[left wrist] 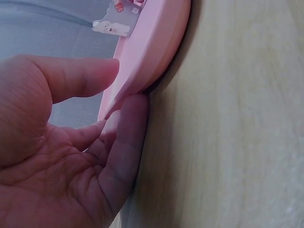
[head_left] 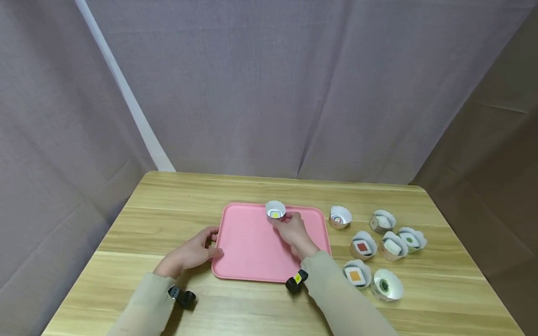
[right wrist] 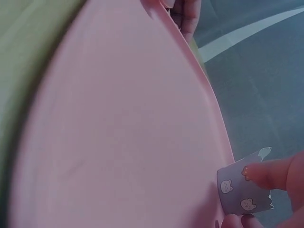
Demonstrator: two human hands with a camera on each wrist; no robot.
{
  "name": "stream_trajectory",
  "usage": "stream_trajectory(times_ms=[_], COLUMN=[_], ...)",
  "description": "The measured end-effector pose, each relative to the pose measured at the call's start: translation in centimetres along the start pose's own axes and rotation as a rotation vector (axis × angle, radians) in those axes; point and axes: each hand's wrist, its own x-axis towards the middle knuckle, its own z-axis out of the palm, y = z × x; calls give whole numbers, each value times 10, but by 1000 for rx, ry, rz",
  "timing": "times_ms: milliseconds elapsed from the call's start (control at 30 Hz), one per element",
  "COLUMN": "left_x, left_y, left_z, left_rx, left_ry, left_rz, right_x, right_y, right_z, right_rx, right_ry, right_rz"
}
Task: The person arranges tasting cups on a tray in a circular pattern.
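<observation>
A pink tray (head_left: 252,247) lies on the wooden table in front of me. My left hand (head_left: 195,249) holds its left edge, the thumb above the rim and the fingertips at its outer side in the left wrist view. My right hand (head_left: 295,233) pinches a small paper cupcake cup (right wrist: 243,189) at the tray's far edge. This cup has a scalloped rim and bear prints on its grey outside. In the head view, a yellow-marked piece (head_left: 275,214) shows inside it.
Right of the tray stand several similar paper cups, among them one with a red-marked piece (head_left: 362,247), one with an orange-marked piece (head_left: 355,276) and one with a green mark inside (head_left: 384,285). Grey curtains (head_left: 235,93) hang behind the wooden table (head_left: 168,200).
</observation>
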Motion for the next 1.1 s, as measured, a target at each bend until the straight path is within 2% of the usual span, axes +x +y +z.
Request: stream_trajectory(times_ms=[267,567,867,967,1100], left_x=[1,1,4,3,2], left_y=[-1,-1,-6,-5,-3], left_z=[1,2,1,0,1], left_rx=[41,-14,14,9,-2], left_ry=[1,21,4,-2,-7], left_rz=[-12,-18,-5,4,16], right_x=[1,0,-15,-26,-45], right_y=[-1,-2,-8,-15,-27], right_z=[1,-1,-13,-23,-44], right_rx=[-19,-37,-23,-34,-40], right_ry=[0,-4,-82,-114,-162], right_rz=[-13,-8,-2,-51,-160])
